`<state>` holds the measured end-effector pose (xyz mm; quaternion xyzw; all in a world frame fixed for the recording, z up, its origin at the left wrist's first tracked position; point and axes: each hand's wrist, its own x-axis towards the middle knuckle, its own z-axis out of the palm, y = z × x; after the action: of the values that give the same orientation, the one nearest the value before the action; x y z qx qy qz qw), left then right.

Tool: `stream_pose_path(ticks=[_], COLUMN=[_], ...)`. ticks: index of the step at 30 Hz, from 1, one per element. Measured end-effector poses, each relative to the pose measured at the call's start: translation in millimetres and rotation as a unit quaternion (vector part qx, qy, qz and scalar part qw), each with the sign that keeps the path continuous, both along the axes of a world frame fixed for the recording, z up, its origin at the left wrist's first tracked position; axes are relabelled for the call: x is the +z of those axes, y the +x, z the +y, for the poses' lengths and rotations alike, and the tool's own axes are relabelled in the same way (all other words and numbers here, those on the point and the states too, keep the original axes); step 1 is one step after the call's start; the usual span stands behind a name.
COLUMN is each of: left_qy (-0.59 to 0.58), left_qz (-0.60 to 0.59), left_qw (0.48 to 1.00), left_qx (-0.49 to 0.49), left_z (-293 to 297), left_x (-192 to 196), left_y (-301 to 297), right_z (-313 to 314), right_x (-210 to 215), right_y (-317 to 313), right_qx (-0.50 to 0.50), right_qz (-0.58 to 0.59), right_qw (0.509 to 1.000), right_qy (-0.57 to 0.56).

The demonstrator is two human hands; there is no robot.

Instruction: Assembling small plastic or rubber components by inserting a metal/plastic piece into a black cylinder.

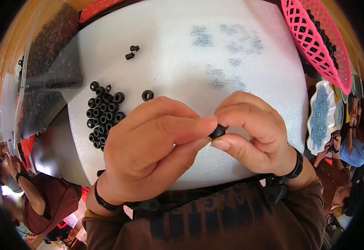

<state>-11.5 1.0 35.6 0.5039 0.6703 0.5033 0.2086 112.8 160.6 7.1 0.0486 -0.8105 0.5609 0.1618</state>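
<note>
Near the front of the white work surface, my left hand (157, 146) and my right hand (255, 135) meet, their fingertips pinching one small round black part (218, 131) between them. Most of that part is covered by fingers, so its hole or inside cannot be seen. Left of my left hand lies a cluster of black ring-shaped parts (103, 109), several of them with round openings showing. A single black ring (148, 95) sits apart, just beyond my left knuckles. Farther back are two small black spool-like pieces (132, 52).
Small clear springs or rings (201, 36) are scattered across the far right of the white foam sheet (165, 25). A pink lattice basket (315, 41) holds black parts at the right, with a white scalloped tray (320, 116) below it. Clear plastic bins (48, 79) stand left. Other people work on both sides.
</note>
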Motion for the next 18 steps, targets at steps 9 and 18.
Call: stream_pose_path(ticks=[9, 18], left_qy=[-0.005, -0.006], left_qz=[-0.064, -0.045], left_qw=[0.998, 0.997], left_qx=[0.001, 0.057], left_z=[2.3, -0.5], left_x=[-7.1, -7.6], left_y=[0.1, 8.6], right_z=[-1.0, 0.8], right_x=[0.4, 1.2], right_y=[2.6, 2.3], right_qx=[-0.014, -0.018], right_qz=[0.001, -0.002], right_qw=[1.000, 1.000], right_qy=[0.008, 0.012])
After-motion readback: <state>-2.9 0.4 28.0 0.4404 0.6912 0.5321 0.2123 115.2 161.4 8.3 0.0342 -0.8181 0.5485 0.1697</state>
